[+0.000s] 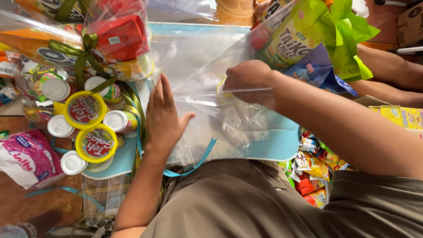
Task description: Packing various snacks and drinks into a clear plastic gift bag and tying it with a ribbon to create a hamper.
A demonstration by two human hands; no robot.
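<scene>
My left hand (164,118) lies flat, fingers apart, pressing on a clear plastic sheet (198,57) spread over a light blue board (282,145). My right hand (249,81) is closed into a fist, gripping a fold of the same sheet. A bit of something yellow shows under its fingers; I cannot tell what it is. The sheet rises to the upper right over a yellow-green snack bag (288,42), a blue packet (317,70) and green tissue paper (348,35).
A wrapped hamper at left holds white-lidded cans (119,121), yellow-lidded cups (84,109) and a red box (121,37), tied with olive ribbon (86,55). A thin blue ribbon (196,164) trails off the board. Another person's forearms (390,66) reach in at right. Snack packets (315,165) and a pink bag (28,154) lie around.
</scene>
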